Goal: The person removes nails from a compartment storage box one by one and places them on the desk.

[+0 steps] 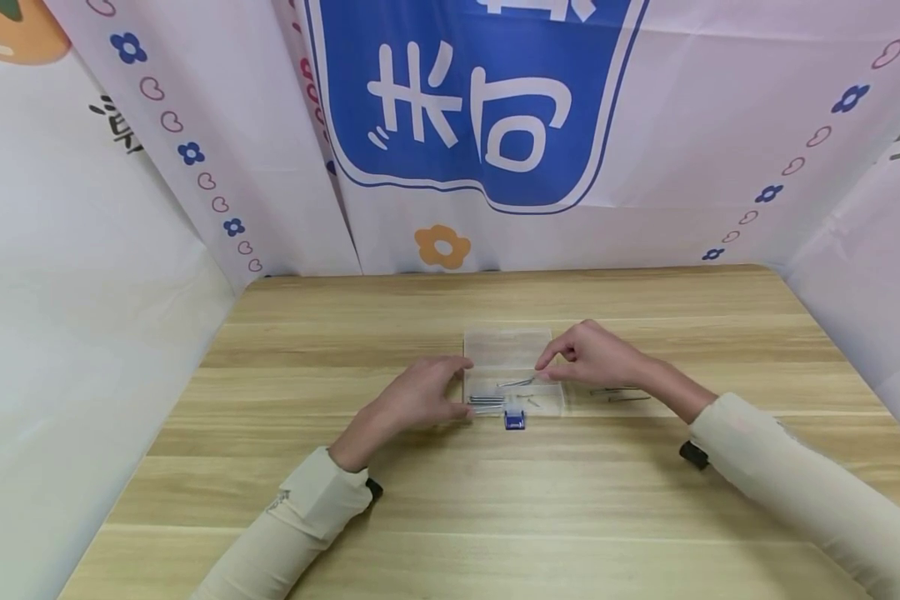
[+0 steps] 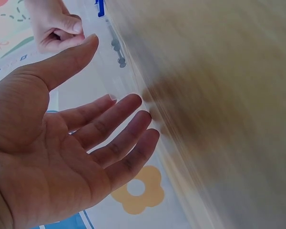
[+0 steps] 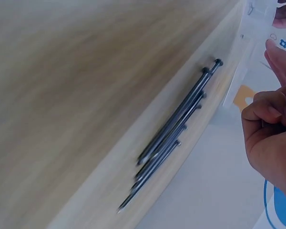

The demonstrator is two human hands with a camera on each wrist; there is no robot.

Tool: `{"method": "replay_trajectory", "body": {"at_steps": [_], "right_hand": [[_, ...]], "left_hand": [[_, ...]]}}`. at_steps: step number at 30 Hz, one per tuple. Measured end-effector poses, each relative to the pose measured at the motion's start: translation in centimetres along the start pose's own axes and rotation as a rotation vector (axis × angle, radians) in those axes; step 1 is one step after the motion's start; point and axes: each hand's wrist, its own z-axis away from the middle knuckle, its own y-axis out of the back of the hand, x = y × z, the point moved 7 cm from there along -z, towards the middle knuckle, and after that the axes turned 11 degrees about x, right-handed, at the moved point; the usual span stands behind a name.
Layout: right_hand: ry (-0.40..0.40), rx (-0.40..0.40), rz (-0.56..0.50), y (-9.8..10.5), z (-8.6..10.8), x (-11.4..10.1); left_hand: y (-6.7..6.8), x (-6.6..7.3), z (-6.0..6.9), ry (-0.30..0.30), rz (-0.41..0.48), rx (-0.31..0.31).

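Observation:
A clear plastic box (image 1: 506, 343) lies with its lid raised at the middle of the table. Several long nails (image 1: 486, 401) rest in its left part, and smaller nails (image 1: 528, 403) lie farther right. My left hand (image 1: 423, 392) is at the box's left side, its fingers spread and loosely bent; the left wrist view shows the palm (image 2: 52, 157) holding nothing. Over the box's right part, my right hand (image 1: 588, 354) pinches nails (image 1: 517, 382) between thumb and forefinger, with the other fingers curled in. Their pinched ends are partly hidden.
More nails (image 3: 174, 124) lie side by side on the wooden table (image 1: 450, 508), right of the box beneath my right wrist. A blue latch (image 1: 515, 420) sits at the box's front edge. Printed cloth (image 1: 645, 225) hangs behind the table and at both sides.

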Motion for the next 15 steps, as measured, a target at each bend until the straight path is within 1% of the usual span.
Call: {"method": "replay_trajectory", "body": {"at_steps": [2, 6, 10, 15], "right_hand": [[0.017, -0.007, -0.005, -0.3, -0.4, -0.4], [0.024, -0.041, -0.019, -0.9, -1.1, -1.0], [0.021, -0.076, -0.029, -1.6, -1.6, -1.3], [0.012, -0.091, -0.037, -2.4, -2.0, -1.6]], "left_hand": [[0.0, 0.0, 0.0, -0.001, -0.002, 0.0], [0.1, -0.2, 0.0, 0.011, 0.007, -0.008], [0.2, -0.4, -0.1, 0.035, 0.029, -0.015], [0.5, -0.4, -0.1, 0.049, 0.054, -0.016]]}}
